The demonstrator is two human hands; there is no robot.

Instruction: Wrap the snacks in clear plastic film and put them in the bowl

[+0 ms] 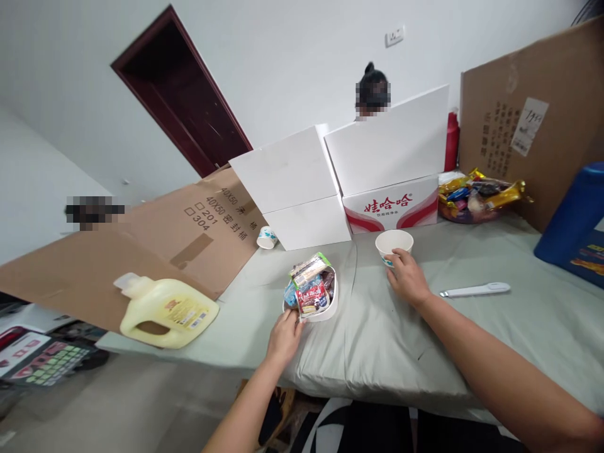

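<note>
A white bowl heaped with wrapped snacks stands near the front of the table. My left hand grips its near left rim, fingers curled against a red snack packet on the heap. On top of the pile lies a green-edged packet. Farther right, an upright white paper bowl with a blue pattern has my right hand closed on its near side. That bowl's visible inside holds nothing. To the right of this hand lies a white utility knife.
A yellow detergent jug lies at the left. Another paper cup is by the white boxes. At the back right are a snack basket and a blue bottle. Cardboard borders the table; two people sit beyond.
</note>
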